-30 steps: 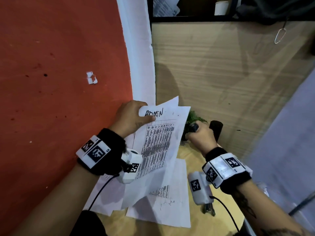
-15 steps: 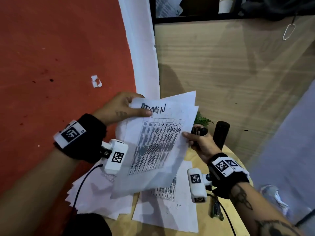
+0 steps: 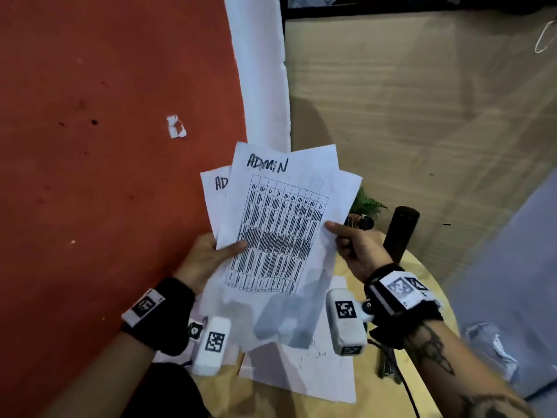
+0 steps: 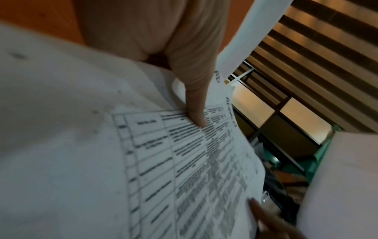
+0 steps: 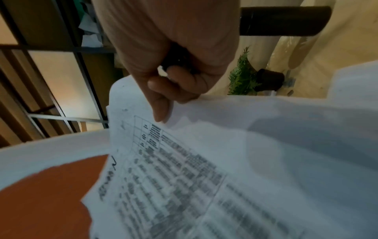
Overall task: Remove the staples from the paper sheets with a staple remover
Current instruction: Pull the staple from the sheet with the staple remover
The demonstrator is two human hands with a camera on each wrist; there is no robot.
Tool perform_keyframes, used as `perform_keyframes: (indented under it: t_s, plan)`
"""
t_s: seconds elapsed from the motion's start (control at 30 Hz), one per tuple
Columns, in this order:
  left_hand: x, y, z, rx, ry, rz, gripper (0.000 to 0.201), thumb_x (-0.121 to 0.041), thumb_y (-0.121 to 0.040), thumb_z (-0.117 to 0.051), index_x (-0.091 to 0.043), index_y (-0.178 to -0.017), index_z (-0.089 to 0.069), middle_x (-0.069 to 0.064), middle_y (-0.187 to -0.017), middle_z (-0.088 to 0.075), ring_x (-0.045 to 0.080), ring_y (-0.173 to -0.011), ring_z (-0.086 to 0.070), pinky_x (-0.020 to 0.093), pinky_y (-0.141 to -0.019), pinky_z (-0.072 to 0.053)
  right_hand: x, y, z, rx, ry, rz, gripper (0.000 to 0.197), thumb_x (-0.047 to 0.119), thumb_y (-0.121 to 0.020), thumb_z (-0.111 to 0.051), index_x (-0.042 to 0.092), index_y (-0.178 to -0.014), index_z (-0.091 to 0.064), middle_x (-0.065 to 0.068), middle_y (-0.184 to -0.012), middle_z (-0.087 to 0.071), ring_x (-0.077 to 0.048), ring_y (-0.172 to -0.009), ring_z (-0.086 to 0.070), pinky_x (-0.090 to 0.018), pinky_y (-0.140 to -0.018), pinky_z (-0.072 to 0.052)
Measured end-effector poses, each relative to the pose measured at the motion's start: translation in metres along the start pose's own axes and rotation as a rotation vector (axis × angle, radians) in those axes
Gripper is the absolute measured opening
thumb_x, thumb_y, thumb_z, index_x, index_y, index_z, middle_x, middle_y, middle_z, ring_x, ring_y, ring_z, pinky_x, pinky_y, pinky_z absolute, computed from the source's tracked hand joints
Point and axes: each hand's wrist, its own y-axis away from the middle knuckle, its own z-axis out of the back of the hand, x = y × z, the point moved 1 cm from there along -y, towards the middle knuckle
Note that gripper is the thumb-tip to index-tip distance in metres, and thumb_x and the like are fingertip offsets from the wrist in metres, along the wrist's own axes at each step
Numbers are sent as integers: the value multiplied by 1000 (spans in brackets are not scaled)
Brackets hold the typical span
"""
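We see two printed paper sheets [image 3: 280, 224], thin and limp, gridded tables with "ADMIN" handwritten, pinched between left hand [image 3: 208, 257] thumb and fingers, and right hand [image 3: 355, 245] thumb-tip; its remaining fingers clench a black staple remover [image 3: 361, 222].

I cannot make out any staple on the paper sheets [image 3: 280, 224]; the print in the table is smeared in all three views. The left hand [image 3: 208, 257] shows only its thumb on the top page, its fingers being behind the stack. The right hand [image 3: 355, 248] encloses a dark tool [image 3: 363, 222] of which only the tip protrudes, so I cannot identify it. Loose pages [image 3: 304, 372] on the table [image 3: 419, 267] are partly covered. A metal object [image 3: 387, 365] below the right wrist is too dim to name.
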Motion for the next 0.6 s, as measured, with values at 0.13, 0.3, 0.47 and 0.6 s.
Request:
perform_keyframes:
  t_s: [0.13,0.3,0.47,0.6]
  plan:
    - [4,-18,29,-109,-5,52,35,-5,-61,-73,-3,-95,-63,-1,-82,-75,9,-68,-69,20,-62,-56,-18,-8,11,-52,311,70,26,5,-76,-74,15,-78,-50,2,-58,-49,-3,-36,-37,-16,-34,-26]
    - [32,-35,123,-395,-99,180,46,-15,-77,-74,0,-118,-59,14,-105,-70,25,-90,-65,38,-91,-52,-66,-14,62,-170,494,-39,33,9,-81,-70,15,-95,-41,-2,-67,-37,-11,-46,-32,-21,-43,-24]
    - [92,-47,162,-467,-370,303,51,2,-84,-64,8,-131,-45,17,-128,-51,21,-106,-47,29,-93,-34,-145,-5,109,-130,598,-382,35,16,-90,-59,11,-115,-34,-1,-74,-40,-16,-63,-34,-27,-55,-28]
    - [153,-71,187,-412,-541,478,61,-12,-79,-72,4,-132,-47,25,-135,-50,41,-122,-49,49,-103,-39,-195,4,118,-65,724,-409,33,17,-89,-62,4,-109,-40,-6,-72,-41,-15,-58,-36,-22,-50,-27]
